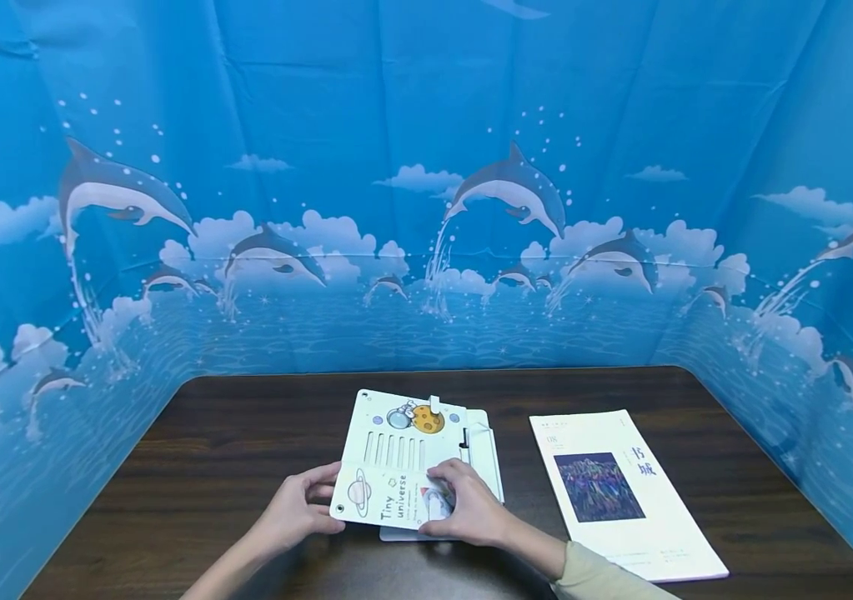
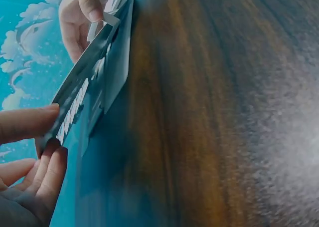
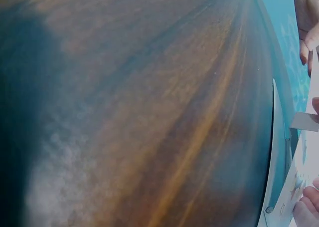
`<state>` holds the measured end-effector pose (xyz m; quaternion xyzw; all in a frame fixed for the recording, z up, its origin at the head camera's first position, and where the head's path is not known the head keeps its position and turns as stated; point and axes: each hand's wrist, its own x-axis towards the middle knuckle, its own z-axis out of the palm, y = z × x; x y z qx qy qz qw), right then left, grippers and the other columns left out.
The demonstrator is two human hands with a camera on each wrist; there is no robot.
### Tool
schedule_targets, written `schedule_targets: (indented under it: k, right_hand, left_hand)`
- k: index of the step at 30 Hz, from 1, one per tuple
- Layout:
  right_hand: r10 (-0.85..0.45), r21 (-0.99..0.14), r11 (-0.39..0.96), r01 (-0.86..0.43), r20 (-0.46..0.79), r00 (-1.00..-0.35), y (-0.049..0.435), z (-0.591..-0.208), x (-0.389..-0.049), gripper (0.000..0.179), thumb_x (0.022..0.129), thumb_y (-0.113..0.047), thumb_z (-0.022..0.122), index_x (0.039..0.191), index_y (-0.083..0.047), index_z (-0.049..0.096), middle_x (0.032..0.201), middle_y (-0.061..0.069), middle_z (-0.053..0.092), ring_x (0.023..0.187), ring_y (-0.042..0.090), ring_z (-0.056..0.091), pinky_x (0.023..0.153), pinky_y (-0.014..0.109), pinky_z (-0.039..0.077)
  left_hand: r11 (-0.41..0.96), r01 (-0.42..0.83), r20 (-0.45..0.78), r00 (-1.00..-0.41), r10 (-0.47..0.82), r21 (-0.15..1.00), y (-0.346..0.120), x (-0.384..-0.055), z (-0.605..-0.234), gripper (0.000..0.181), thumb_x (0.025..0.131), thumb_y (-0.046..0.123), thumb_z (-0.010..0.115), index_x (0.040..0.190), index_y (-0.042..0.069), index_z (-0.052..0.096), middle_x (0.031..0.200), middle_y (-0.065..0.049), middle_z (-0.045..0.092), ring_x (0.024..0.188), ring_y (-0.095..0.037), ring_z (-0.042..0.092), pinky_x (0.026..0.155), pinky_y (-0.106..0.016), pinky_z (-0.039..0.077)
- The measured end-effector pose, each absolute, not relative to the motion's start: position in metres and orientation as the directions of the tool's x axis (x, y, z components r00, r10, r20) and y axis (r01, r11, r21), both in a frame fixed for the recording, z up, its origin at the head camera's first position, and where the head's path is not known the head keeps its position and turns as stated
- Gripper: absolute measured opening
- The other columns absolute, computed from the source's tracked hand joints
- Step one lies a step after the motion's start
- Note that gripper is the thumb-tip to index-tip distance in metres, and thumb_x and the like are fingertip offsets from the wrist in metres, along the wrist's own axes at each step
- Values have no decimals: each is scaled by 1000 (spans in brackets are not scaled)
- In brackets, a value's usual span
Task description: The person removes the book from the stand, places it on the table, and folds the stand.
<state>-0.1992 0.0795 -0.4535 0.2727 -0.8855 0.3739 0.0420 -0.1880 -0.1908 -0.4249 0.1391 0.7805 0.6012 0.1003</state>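
Note:
A white folding book stand (image 1: 396,450) printed with planets, an astronaut and "Tiny universe" is held tilted above the dark table, near its middle. Rows of slots run through its front panel, and a pale back piece (image 1: 482,454) shows behind it on the right. My left hand (image 1: 304,504) pinches the panel's left edge; in the left wrist view the thumb and fingers lie on opposite faces. My right hand (image 1: 471,506) grips the lower right part, covering some of the print. In the right wrist view only fingertips (image 3: 308,207) of it show, at the frame's edge.
A white book (image 1: 621,492) with a dark picture on its cover lies flat on the table (image 1: 246,433), right of the stand. Behind and at both sides hangs a blue curtain (image 1: 366,167) printed with dolphins, clouds and waves.

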Motion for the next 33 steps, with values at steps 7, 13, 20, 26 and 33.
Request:
schedule_targets:
  k: [7,13,20,26,33]
  right_hand:
    - [-459,-624,602,-499,241,-855,77,-454,-200,67,60,-36,79,112,2,58,107,5,54,92,14,48,79,25,43]
    - [-463,-593,631,-500,229,-856,75,-455,-200,66,60,-36,79,111,0,58,106,3,55,92,12,48,80,25,43]
    - [-470,-572,632,-523,254,-845,77,-454,-199,64,60,-34,78,110,1,59,104,4,55,95,16,50,82,27,44]
    - [-477,-568,629,-531,258,-841,77,-453,-199,64,60,-34,79,109,2,59,104,4,55,95,17,50,82,27,44]
    - [-479,-571,633,-523,242,-844,77,-453,-201,67,61,-37,79,111,2,58,106,6,56,95,16,51,82,27,44]
  left_hand:
    - [299,83,-16,-949,315,951,-192,-186,-435,76,58,-20,69,124,-25,30,110,-35,49,79,-31,65,63,-29,55]
    - [345,89,-17,-956,293,934,-192,-186,-442,75,55,-22,68,121,-26,33,106,-33,52,78,-30,64,62,-28,54]
    - [383,100,-9,-962,271,918,-190,-187,-450,75,52,-21,70,120,-24,37,102,-25,56,78,-27,63,60,-27,54]
    - [403,95,-10,-968,249,910,-189,-186,-451,75,52,-20,71,120,-23,39,101,-24,57,79,-26,63,60,-26,54]
    - [386,114,-3,-957,290,915,-191,-187,-451,75,52,-18,71,120,-23,38,104,-26,56,84,-28,61,61,-26,54]
